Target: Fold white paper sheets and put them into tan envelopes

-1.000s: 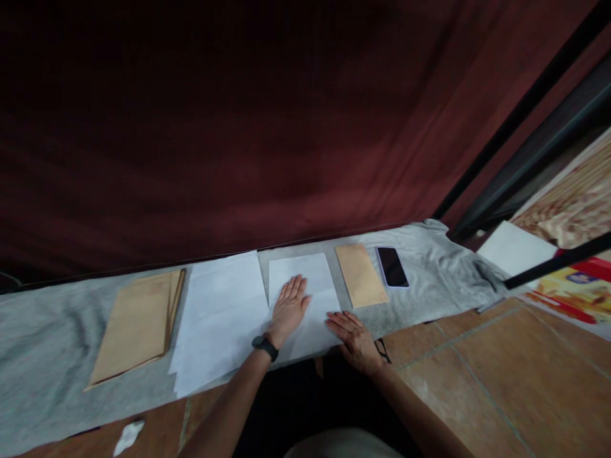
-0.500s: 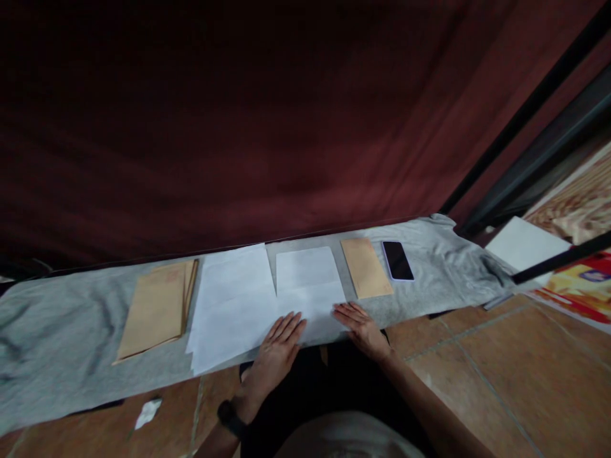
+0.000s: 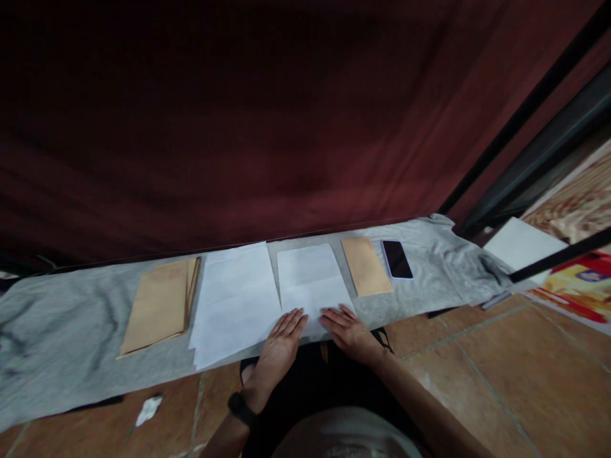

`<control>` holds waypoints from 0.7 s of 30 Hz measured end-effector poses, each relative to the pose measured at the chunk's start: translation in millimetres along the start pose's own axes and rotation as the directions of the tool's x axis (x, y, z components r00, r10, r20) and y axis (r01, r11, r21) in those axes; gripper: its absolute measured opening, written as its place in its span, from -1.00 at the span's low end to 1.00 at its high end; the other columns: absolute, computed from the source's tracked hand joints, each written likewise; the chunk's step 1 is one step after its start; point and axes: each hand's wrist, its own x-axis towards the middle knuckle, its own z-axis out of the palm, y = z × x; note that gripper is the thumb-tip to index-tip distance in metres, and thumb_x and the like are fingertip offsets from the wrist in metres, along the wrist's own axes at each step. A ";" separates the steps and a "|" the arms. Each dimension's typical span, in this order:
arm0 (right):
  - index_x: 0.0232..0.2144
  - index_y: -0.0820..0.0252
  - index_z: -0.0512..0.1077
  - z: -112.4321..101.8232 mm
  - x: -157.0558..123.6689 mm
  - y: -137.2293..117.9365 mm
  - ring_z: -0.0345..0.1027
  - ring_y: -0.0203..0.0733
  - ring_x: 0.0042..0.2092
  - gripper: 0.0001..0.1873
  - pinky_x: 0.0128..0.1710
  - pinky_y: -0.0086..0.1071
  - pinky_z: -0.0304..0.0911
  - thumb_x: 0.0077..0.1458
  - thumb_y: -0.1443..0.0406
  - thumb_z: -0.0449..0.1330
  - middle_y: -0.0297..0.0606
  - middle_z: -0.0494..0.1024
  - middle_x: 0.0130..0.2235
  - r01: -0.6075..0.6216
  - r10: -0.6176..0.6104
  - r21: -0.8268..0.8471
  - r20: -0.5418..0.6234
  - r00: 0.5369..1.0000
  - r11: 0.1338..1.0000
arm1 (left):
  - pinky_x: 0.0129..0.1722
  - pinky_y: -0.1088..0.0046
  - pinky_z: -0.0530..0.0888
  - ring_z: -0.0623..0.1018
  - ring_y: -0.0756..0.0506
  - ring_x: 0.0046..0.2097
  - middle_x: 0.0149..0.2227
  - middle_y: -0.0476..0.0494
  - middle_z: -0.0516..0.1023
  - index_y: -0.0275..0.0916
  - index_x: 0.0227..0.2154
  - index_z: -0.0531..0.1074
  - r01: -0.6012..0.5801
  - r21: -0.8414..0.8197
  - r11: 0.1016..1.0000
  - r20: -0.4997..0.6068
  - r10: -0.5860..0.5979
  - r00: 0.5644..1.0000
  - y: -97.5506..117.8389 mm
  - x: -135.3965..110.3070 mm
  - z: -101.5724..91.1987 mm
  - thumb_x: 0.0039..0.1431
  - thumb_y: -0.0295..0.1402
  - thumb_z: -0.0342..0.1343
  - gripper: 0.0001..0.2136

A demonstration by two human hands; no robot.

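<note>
A white sheet of paper (image 3: 312,273) with a faint crease across it lies before me on the grey cloth. My left hand (image 3: 285,334) rests flat on its near left corner, fingers stretched out. On the near right part of the same sheet lies my right hand (image 3: 346,327), its fingers extended and pointing left. Just left is a stack of white paper (image 3: 236,299), its edges uneven. A single brown envelope (image 3: 366,267) lies to the right of the sheet, with a dark-screened phone (image 3: 397,259) beyond it. Several brown envelopes (image 3: 157,305) are piled at the left.
The grey cloth (image 3: 62,331) covers a long narrow surface against a dark red curtain (image 3: 267,127). Black metal bars (image 3: 525,121) slant at the right, near a white board (image 3: 525,245) and a colourful package (image 3: 580,286). A crumpled white scrap (image 3: 149,410) lies on the tiled floor (image 3: 482,362).
My right hand has slid left over the sheet, nearer my left hand. The sheet has shifted slightly. My left hand stays at the near left corner.
</note>
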 end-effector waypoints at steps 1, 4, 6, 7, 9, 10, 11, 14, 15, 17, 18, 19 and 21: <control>0.25 0.13 0.30 0.2 -0.6 2.7 0.22 -0.13 0.30 -0.46 0.36 -0.02 0.05 0.24 0.44 0.07 -0.18 0.34 0.29 -0.009 0.009 0.010 0.000 1.000 1.000 | 0.30 0.19 0.34 0.33 -0.09 0.32 0.31 -0.17 0.33 -0.19 0.26 0.27 0.002 -0.012 1.000 0.000 -0.002 1.000 -2.4 -1.4 0.3 0.20 -0.62 -0.11 -0.44; 0.26 0.14 0.29 -4.1 -8.2 17.7 0.21 -0.13 0.30 -0.48 0.35 -0.03 0.09 0.26 0.41 0.09 -0.16 0.34 0.29 -0.030 0.031 0.053 -0.020 0.999 0.998 | 0.26 0.23 0.40 0.38 -0.08 0.28 0.27 -0.15 0.39 -0.19 0.23 0.31 0.022 -0.053 0.998 0.000 -0.022 1.000 -9.8 -6.1 1.1 0.20 -0.63 -0.11 -0.46; 0.25 0.12 0.31 -9.4 -15.0 28.8 0.24 -0.13 0.28 -0.51 0.34 -0.02 0.11 0.29 0.39 0.07 -0.16 0.38 0.27 -0.051 0.056 0.095 -0.046 0.997 0.994 | 0.22 0.23 0.44 0.44 -0.09 0.24 0.22 -0.14 0.46 -0.19 0.18 0.37 0.041 -0.091 0.995 -0.021 -0.043 0.999 -12.6 -8.4 0.2 0.24 -0.61 -0.11 -0.52; 0.23 0.10 0.34 -12.3 -18.1 33.5 0.27 -0.13 0.27 -0.53 0.33 -0.01 0.12 0.30 0.39 0.06 -0.17 0.41 0.25 -0.064 0.072 0.124 -0.061 0.996 0.990 | 0.20 0.23 0.46 0.47 -0.09 0.21 0.18 -0.13 0.49 -0.18 0.14 0.40 0.049 -0.116 0.992 -0.039 -0.053 0.998 -13.2 -9.1 -1.0 0.27 -0.58 -0.11 -0.56; 0.16 0.05 0.41 -18.1 -23.1 39.5 0.36 -0.14 0.21 -0.59 0.30 -0.02 0.17 0.33 0.36 0.04 -0.21 0.50 0.17 -0.093 0.111 0.200 -0.085 0.990 0.976 | 0.15 0.21 0.50 0.54 -0.10 0.13 0.10 -0.12 0.57 -0.16 0.07 0.46 0.052 -0.179 0.983 -0.081 -0.067 0.994 -12.7 -10.6 -4.7 0.32 -0.51 -0.10 -0.64; 0.11 0.02 0.46 -20.9 -25.0 40.8 0.40 -0.13 0.17 -0.63 0.28 -0.03 0.21 0.33 0.34 0.05 -0.23 0.55 0.12 -0.110 0.135 0.246 -0.085 0.987 0.963 | 0.13 0.22 0.51 0.56 -0.10 0.09 0.05 -0.11 0.60 -0.14 0.03 0.48 0.054 -0.215 0.975 -0.101 -0.077 0.992 -12.1 -11.5 -7.1 0.34 -0.47 -0.09 -0.67; 0.07 0.01 0.50 -23.7 -26.5 41.1 0.43 -0.12 0.13 -0.67 0.24 -0.05 0.25 0.34 0.31 0.07 -0.24 0.58 0.07 -0.135 0.165 0.297 -0.076 0.983 0.945 | 0.11 0.23 0.53 0.58 -0.10 0.05 0.01 -0.10 0.62 -0.13 0.00 0.50 0.059 -0.251 0.966 -0.121 -0.091 0.988 -11.4 -12.6 -9.7 0.36 -0.44 -0.07 -0.71; -0.08 0.03 0.57 -32.1 -29.8 38.0 0.52 -0.09 0.00 -0.75 0.08 -0.16 0.40 0.31 0.18 0.13 -0.24 0.65 -0.06 -0.281 0.323 0.447 -0.017 0.946 0.849 | 0.05 0.28 0.56 0.61 -0.10 -0.01 -0.06 -0.08 0.65 -0.11 -0.10 0.53 0.075 -0.346 0.935 -0.168 -0.141 0.976 -10.7 -16.9 -17.0 0.37 -0.32 -0.01 -0.78; -0.12 0.05 0.58 -34.8 -30.5 36.6 0.54 -0.09 -0.05 -0.74 0.01 -0.21 0.43 0.29 0.14 0.15 -0.24 0.66 -0.10 -0.340 0.386 0.486 0.005 0.922 0.805 | 0.05 0.29 0.56 0.61 -0.10 -0.02 -0.08 -0.08 0.65 -0.11 -0.13 0.54 0.084 -0.374 0.924 -0.174 -0.158 0.972 -11.1 -18.1 -18.9 0.36 -0.28 0.01 -0.79; -0.20 0.09 0.59 -39.5 -31.0 34.7 0.55 -0.09 -0.13 -0.71 -0.08 -0.27 0.45 0.26 0.07 0.17 -0.26 0.67 -0.19 -0.426 0.485 0.544 0.040 0.874 0.723 | 0.02 0.32 0.56 0.62 -0.10 -0.06 -0.11 -0.08 0.66 -0.10 -0.15 0.55 0.119 -0.437 0.891 -0.160 -0.208 0.965 -12.4 -19.3 -21.1 0.36 -0.23 0.01 -0.78; -0.21 0.11 0.58 -41.2 -30.7 34.3 0.55 -0.10 -0.14 -0.69 -0.10 -0.29 0.45 0.23 0.05 0.18 -0.27 0.67 -0.21 -0.444 0.508 0.566 0.050 0.860 0.695 | 0.00 0.33 0.57 0.63 -0.10 -0.08 -0.13 -0.08 0.66 -0.10 -0.16 0.55 0.156 -0.473 0.867 -0.141 -0.249 0.958 -13.1 -19.2 -21.5 0.36 -0.21 0.01 -0.77; -0.20 0.11 0.57 -42.4 -30.1 34.2 0.55 -0.10 -0.13 -0.68 -0.09 -0.29 0.44 0.22 0.04 0.19 -0.27 0.66 -0.20 -0.446 0.515 0.585 0.057 0.855 0.677 | -0.03 0.36 0.57 0.63 -0.09 -0.12 -0.17 -0.07 0.67 -0.10 -0.17 0.56 0.206 -0.509 0.836 -0.117 -0.305 0.945 -13.6 -18.4 -21.5 0.35 -0.19 0.00 -0.76; -0.15 0.10 0.55 -42.4 -28.0 35.0 0.53 -0.08 -0.08 -0.67 -0.04 -0.27 0.43 0.20 0.03 0.20 -0.27 0.65 -0.14 -0.430 0.504 0.614 0.059 0.862 0.662 | -0.13 0.40 0.57 0.63 -0.09 -0.21 -0.26 -0.07 0.66 -0.14 -0.24 0.56 0.323 -0.572 0.754 -0.067 -0.435 0.898 -14.2 -15.5 -20.8 0.34 -0.13 -0.01 -0.72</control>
